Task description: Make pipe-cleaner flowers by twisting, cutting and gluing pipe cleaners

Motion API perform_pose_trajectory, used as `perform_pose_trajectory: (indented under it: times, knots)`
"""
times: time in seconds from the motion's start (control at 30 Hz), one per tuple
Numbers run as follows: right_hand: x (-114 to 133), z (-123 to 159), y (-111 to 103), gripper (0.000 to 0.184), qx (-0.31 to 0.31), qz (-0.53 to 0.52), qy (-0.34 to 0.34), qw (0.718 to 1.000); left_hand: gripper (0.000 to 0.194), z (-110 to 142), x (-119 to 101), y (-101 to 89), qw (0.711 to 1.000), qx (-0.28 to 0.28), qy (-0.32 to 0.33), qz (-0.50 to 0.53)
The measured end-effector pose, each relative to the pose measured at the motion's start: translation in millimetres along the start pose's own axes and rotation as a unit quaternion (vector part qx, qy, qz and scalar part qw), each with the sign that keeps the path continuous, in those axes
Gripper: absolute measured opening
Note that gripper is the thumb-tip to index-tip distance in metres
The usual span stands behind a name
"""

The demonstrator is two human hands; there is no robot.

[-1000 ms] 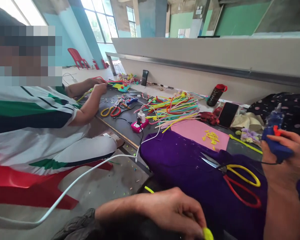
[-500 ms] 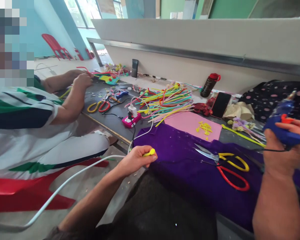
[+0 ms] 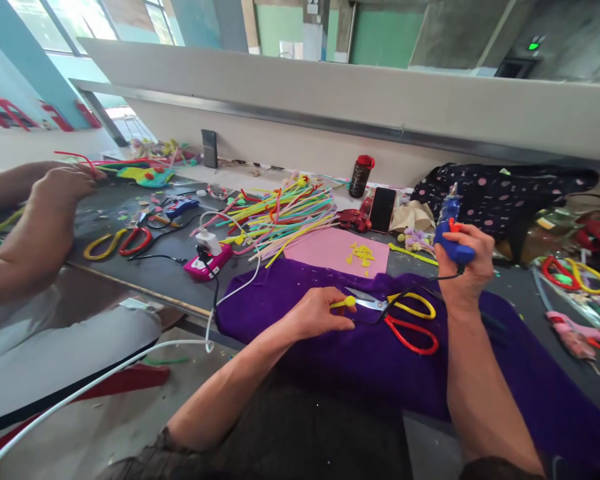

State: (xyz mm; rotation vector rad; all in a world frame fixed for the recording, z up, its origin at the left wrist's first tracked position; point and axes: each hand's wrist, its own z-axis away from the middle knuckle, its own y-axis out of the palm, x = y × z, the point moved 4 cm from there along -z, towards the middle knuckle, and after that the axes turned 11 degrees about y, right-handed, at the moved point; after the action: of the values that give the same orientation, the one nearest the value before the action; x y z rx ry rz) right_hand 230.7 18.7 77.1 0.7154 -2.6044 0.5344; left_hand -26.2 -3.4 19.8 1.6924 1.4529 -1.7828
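My left hand pinches a small yellow fuzzy piece with a rounded end, above the purple cloth. In my right hand is a blue hot glue gun, its nozzle pointing up and a finger by the orange trigger. The gun's black cord runs down across the cloth. Between my hands lie scissors with one yellow and one red handle loop, blades toward my left hand. Just beyond, small yellow pieces sit on a pink sheet.
Behind the sheet spreads a pile of coloured fuzzy stems. A pink power strip with a white plug stands left. A bottle and a phone are at the back. A pink glue gun lies right. A co-worker's hands work at left.
The view has swung to the right. My right hand has brought the glue gun inward, nearer to my left hand. The yellow piece is still in my left hand.
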Motion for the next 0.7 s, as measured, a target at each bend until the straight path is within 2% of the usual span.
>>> perform_pose_trajectory:
  times: [0.1, 0.23, 0.4, 0.57, 0.7]
  knots:
    - [-0.7, 0.5, 0.4, 0.023, 0.002, 0.000, 0.007, 1.000, 0.016, -2.6, 4.1, 5.9, 1.000, 0.020, 0.000, -0.001]
    - [-0.4, -1.5, -1.2, 0.020, 0.004, 0.000, 0.012, 1.000, 0.020, 2.4, 2.5, 9.9, 0.999, 0.048, 0.001, 0.005]
    - [-2.6, -4.9, -4.7, 0.017, -0.005, 0.015, 0.020, 1.000, 0.023, 4.3, -5.5, 19.6, 0.994, 0.094, 0.046, -0.010]
    - [-4.8, -4.2, -3.8, 0.017, -0.010, 0.004, 0.020, 1.000, 0.025, 4.3, -6.7, 33.5, 0.989, 0.145, 0.024, 0.013]
    - [-4.8, -3.0, -0.4, 0.017, 0.004, -0.012, 0.020, 1.000, 0.027, 6.0, -9.3, 38.4, 0.982, 0.181, 0.038, 0.033]
